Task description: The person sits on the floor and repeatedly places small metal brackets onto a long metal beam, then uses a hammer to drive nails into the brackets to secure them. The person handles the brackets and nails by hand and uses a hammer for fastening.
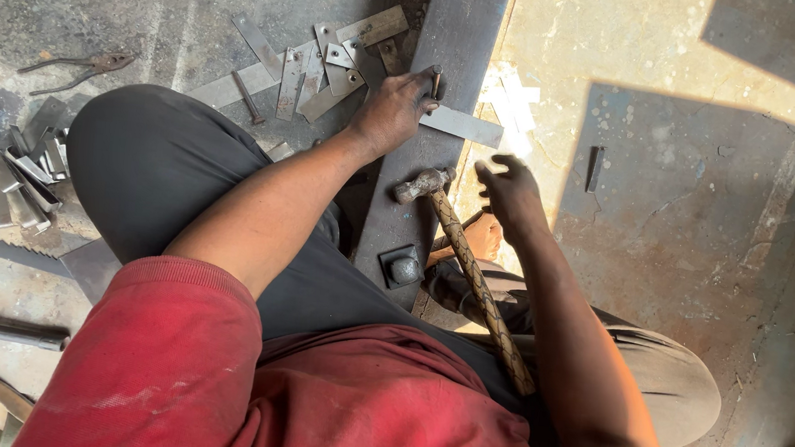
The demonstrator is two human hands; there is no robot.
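Pinning a flat metal strip (463,125) on the steel beam (453,54), left hand (394,108) is clamped on a punch (436,81); right hand (509,193) is open w/ fingers apart, near the hammer (425,185).

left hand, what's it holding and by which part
The left hand pinches a small metal punch by its shaft, upright on a flat metal strip.

To my right the concrete floor (707,234) lies open, with only a small dark piece (594,168) on it. The hammer (471,269) lies aslant between my hands across the beam (453,54). Ahead of my left hand (391,111), loose metal strips (320,70) crowd the floor. Farther left, pliers (82,67) and another strip pile (14,172) block the way. My knee (151,161) fills the near left.
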